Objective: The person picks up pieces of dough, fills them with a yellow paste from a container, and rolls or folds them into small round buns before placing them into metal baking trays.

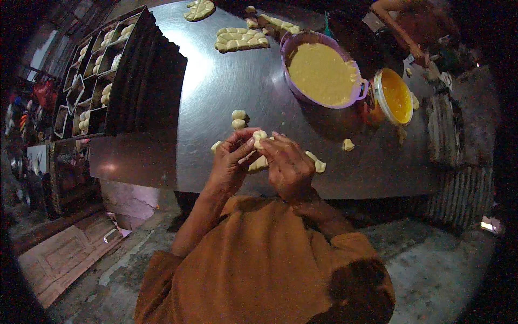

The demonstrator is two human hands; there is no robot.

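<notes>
Between my two hands, above the near side of the metal table (210, 102), is a small pale dough ball (259, 138). The fingers of my left hand (231, 161) pinch it from the left. My right hand (287, 162) curls its fingers against it from the right. Just beyond my left fingers sit two round dough balls (238, 119), one behind the other. Under and between my hands lies more dough (259, 163), partly hidden by them. A strip of dough (316, 161) rests beside my right hand.
A purple basin (286, 65) of yellow batter stands at the far right, next to a tub (380, 97) with yellow-orange contents. Rows of dough pieces (241, 39) lie at the back. Stacked dark trays (97, 108) holding dough balls stand left. Another person's arm (396, 27) reaches in.
</notes>
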